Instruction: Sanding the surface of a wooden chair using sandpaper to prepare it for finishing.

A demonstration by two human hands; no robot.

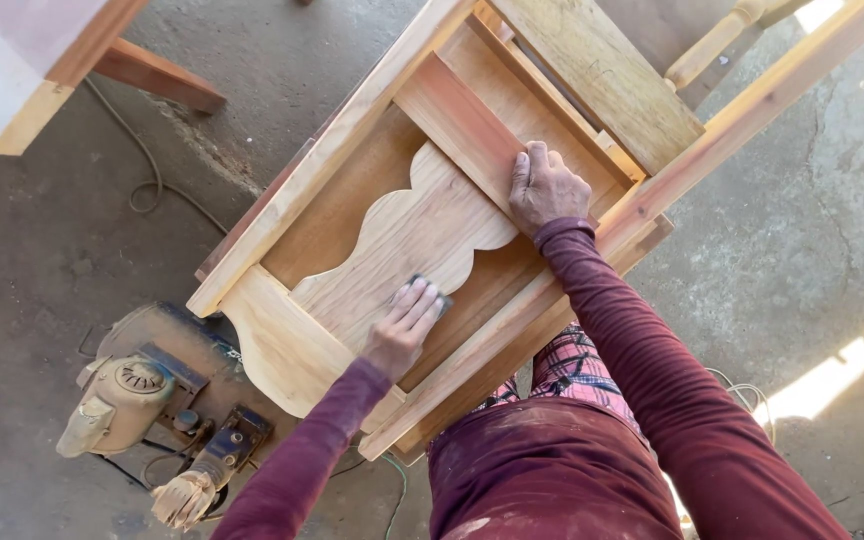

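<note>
The left hand is pressing a small dark sanding pad flat against the pale scalloped wooden panel, its grip spread open over the pad, fingers lying on top. The panel is sitting inside a light rectangular wooden frame tilted above the concrete floor. The right hand is resting with fingers curled on a reddish wooden slat, grasping nothing. A grey electric motor is lying on the floor below the frame.
</note>
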